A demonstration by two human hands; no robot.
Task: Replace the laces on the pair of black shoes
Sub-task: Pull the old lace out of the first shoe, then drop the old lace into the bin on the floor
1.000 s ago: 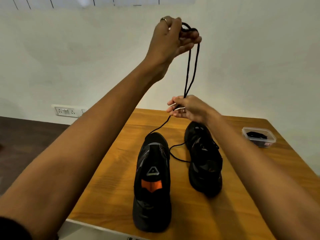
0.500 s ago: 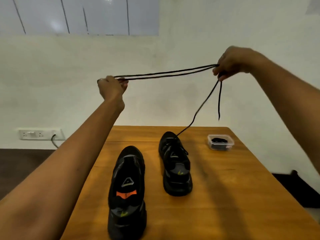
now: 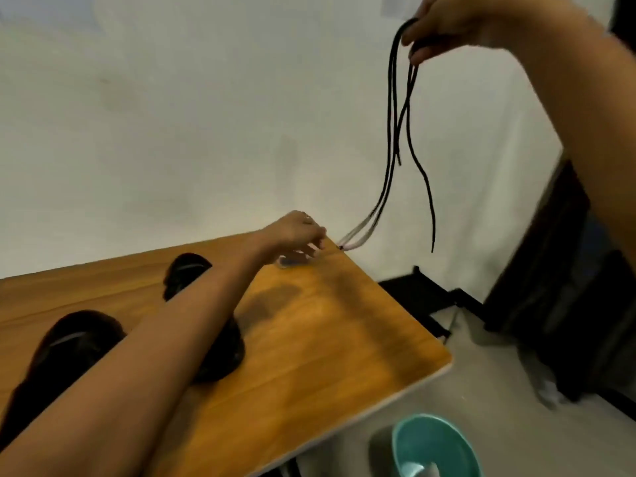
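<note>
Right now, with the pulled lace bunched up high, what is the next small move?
Probably lower the right hand toward the small container under the left hand at the table's far corner and drop the black lace there: it hangs free of both shoes.

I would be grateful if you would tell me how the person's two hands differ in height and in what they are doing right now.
The right hand is raised high against the wall, while the left hand reaches low over the wooden table's far corner. The right hand grips the folded black shoelace, which dangles from it; the left hand holds nothing that shows, its fingers loosely bent beside the lace's blurred lower strands. Both arms are bare.
</note>
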